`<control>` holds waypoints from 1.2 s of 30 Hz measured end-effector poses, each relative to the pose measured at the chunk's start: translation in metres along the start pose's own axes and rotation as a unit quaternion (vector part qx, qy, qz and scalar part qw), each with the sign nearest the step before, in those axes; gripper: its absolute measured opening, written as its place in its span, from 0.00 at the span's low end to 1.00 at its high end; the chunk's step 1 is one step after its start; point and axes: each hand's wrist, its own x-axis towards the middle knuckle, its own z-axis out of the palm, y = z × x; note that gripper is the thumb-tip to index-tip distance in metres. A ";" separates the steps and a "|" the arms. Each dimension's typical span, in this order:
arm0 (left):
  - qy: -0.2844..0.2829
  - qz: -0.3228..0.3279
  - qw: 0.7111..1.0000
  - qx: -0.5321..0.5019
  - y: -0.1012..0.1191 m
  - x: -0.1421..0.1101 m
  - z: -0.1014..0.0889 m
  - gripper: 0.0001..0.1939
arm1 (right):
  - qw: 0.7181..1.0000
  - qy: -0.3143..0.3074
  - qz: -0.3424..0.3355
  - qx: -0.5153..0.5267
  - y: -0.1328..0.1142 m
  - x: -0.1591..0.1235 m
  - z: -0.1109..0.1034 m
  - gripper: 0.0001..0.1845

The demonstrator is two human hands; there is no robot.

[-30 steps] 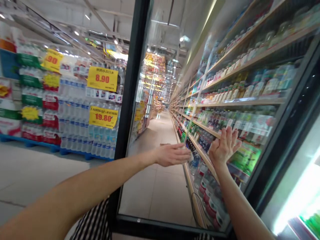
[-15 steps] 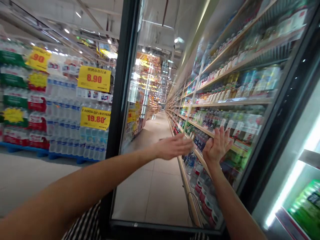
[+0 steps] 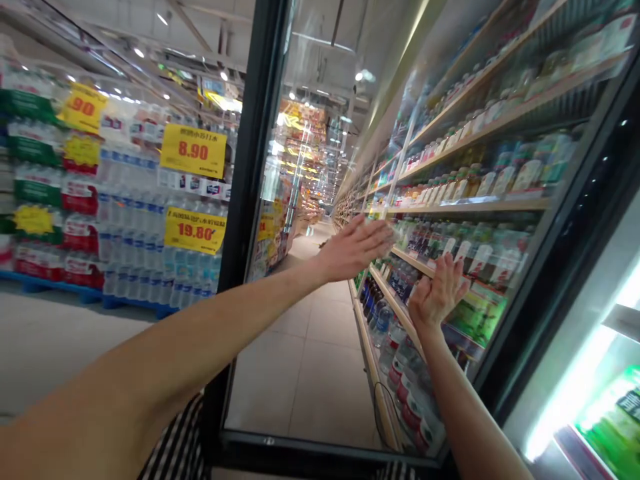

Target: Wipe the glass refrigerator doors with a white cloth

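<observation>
A tall glass door [image 3: 310, 393] with a black frame [image 3: 245, 160] stands in front of me. My left hand [image 3: 355, 250] is stretched across the glass, fingers extended and holding nothing. Lower and to the right, my right hand [image 3: 437, 290] is raised with its fingers up and apart, also with nothing in it. Both hands are at the pane; whether the palms press on it I cannot tell. Shelves of bottles [image 3: 465, 183] show in the glass behind the hands, along with a long aisle.
Stacked packs of bottled water [image 3: 130, 233] stand on blue pallets [image 3: 113, 303] at left, under yellow price signs [image 3: 193, 152]. At right is a lit cooler interior with green packages [image 3: 613, 417]. Tiled floor [image 3: 65, 353] runs along the left.
My left hand has risen a little across the glass, its fingers spreading more. My right hand has stayed nearly in place. The view has shifted slightly.
</observation>
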 end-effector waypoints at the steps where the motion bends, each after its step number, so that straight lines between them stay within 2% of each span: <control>1: 0.000 -0.011 1.000 0.005 -0.001 -0.001 -0.001 0.23 | 1.000 0.002 -0.002 0.002 0.000 0.000 0.000 0.27; 2: -0.004 0.015 1.000 0.004 0.003 -0.005 0.000 0.23 | 1.000 0.004 -0.002 0.004 0.000 0.000 0.000 0.27; 5: -0.021 0.210 0.977 -0.017 0.021 -0.027 0.006 0.22 | 1.000 0.003 -0.002 0.004 0.000 0.000 0.000 0.27; 6: -0.026 0.243 0.969 -0.020 0.024 -0.033 0.007 0.21 | 1.000 0.001 -0.003 0.003 0.000 0.000 0.000 0.27; 7: -0.028 0.245 0.969 -0.018 0.021 -0.035 0.006 0.21 | 1.000 -0.001 -0.004 0.003 0.000 0.000 0.000 0.27; 8: -0.026 0.219 0.975 -0.011 0.015 -0.036 0.002 0.21 | 1.000 -0.002 -0.004 0.003 0.000 0.000 0.000 0.27; 9: -0.024 0.161 0.987 0.000 0.004 -0.034 -0.003 0.22 | 1.000 -0.003 -0.005 0.003 0.000 0.000 0.000 0.27; 11: 0.025 0.007 0.999 0.032 -0.023 -0.031 -0.015 0.22 | 1.000 -0.007 -0.002 0.000 0.000 0.000 -0.001 0.27; 13: 0.048 -0.169 0.983 0.057 -0.042 -0.038 -0.022 0.22 | 1.000 -0.011 0.005 -0.005 -0.001 0.000 -0.001 0.27; 14: 0.060 -0.197 0.976 0.064 -0.044 -0.046 -0.023 0.22 | 1.000 -0.013 0.007 -0.005 -0.001 0.000 -0.001 0.27; 15: 0.052 -0.188 0.979 0.064 -0.041 -0.058 -0.021 0.22 | 1.000 -0.015 0.007 -0.004 -0.001 0.000 -0.001 0.27; 16: 0.034 -0.136 0.988 0.058 -0.034 -0.073 -0.019 0.22 | 1.000 -0.016 0.007 -0.002 -0.001 0.000 -0.001 0.27; 17: -0.002 -0.049 0.998 0.040 -0.025 -0.087 -0.016 0.22 | 1.000 -0.015 0.005 0.000 -0.001 0.000 -0.001 0.27; 19: -0.069 0.131 0.989 -0.010 -0.010 -0.111 -0.011 0.21 | 1.000 -0.010 0.001 0.004 -0.001 0.000 -0.001 0.27; 20: -0.076 0.167 0.983 -0.021 -0.006 -0.117 -0.010 0.20 | 1.000 -0.006 0.000 0.005 -0.001 0.000 -0.001 0.27; 21: -0.069 0.167 0.983 -0.026 -0.006 -0.120 -0.011 0.20 | 1.000 -0.002 0.000 0.005 -0.001 0.000 -0.001 0.27; 22: -0.050 0.131 0.990 -0.022 -0.010 -0.119 -0.013 0.19 | 1.000 0.001 0.001 0.006 -0.001 0.000 -0.001 0.26; 24: 0.006 -0.009 1.000 0.001 -0.022 -0.114 -0.018 0.20 | 1.000 0.000 0.001 0.008 -0.001 0.000 -0.001 0.26; 25: 0.029 -0.081 0.996 0.014 -0.027 -0.113 -0.020 0.21 | 1.000 -0.001 0.002 0.008 -0.001 0.000 -0.001 0.26; 26: 0.040 -0.131 0.990 0.025 -0.028 -0.114 -0.021 0.22 | 1.000 0.000 0.002 0.008 -0.001 0.000 -0.001 0.26; 27: 0.043 -0.153 0.987 0.030 -0.026 -0.118 -0.021 0.22 | 1.000 -0.001 0.002 0.007 -0.001 0.000 -0.001 0.26; 28: 0.039 -0.148 0.988 0.031 -0.021 -0.125 -0.020 0.22 | 1.000 0.000 0.002 0.007 -0.001 0.000 -0.001 0.26; 29: 0.026 -0.115 0.993 0.028 -0.014 -0.134 -0.018 0.21 | 1.000 0.001 0.002 0.006 0.000 0.000 -0.001 0.26; 30: 0.012 -0.057 0.998 0.021 -0.006 -0.144 -0.016 0.20 | 1.000 0.002 0.002 0.005 0.000 0.000 0.000 0.26; 31: -0.020 0.037 0.999 0.009 0.002 -0.153 -0.014 0.19 | 1.000 0.002 0.002 0.005 0.000 0.000 0.000 0.25; 33: -0.070 0.157 0.985 -0.003 0.010 -0.162 -0.010 0.19 | 1.000 0.004 0.000 0.007 0.000 0.000 0.000 0.25; 34: -0.080 0.168 0.983 0.000 0.011 -0.162 -0.009 0.19 | 1.000 0.006 0.000 0.008 0.000 0.000 0.000 0.25; 35: -0.073 0.140 0.987 0.010 0.011 -0.158 -0.008 0.20 | 1.000 0.008 0.000 0.010 -0.001 0.000 0.000 0.25; 36: -0.052 0.084 0.995 0.024 0.010 -0.152 -0.007 0.20 | 1.000 0.011 -0.001 0.011 -0.001 0.000 0.000 0.25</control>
